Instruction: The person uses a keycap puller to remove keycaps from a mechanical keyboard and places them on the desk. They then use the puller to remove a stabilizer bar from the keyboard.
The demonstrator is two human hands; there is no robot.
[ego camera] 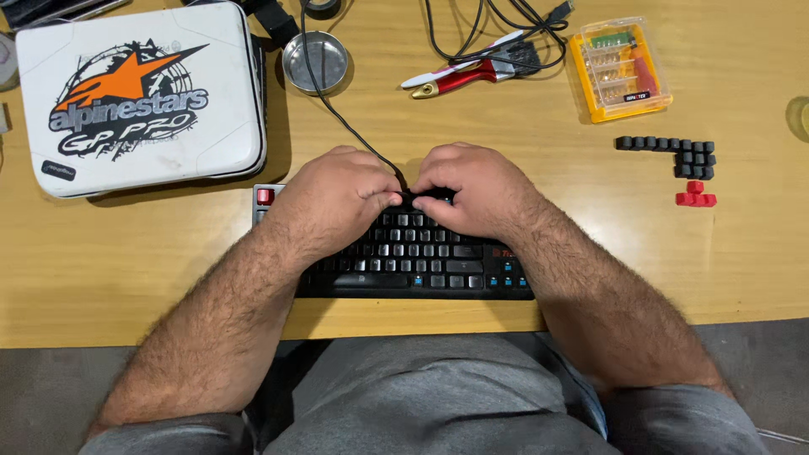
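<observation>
White case: far left on the wooden surface, rounded, with an orange star emblem and grey lettering, parked clear of the work.
Metal dish: far, empty.
Left hand: fingers curled together, pinching at the top key row.
Black keyboard: near centre, cable running far.
Right hand: fingers bunched together on the same row, meeting the left.
Yellow bit case: far right, clear lid.
Loose keycaps: black rows, red ones nearer, sorted aside.
</observation>
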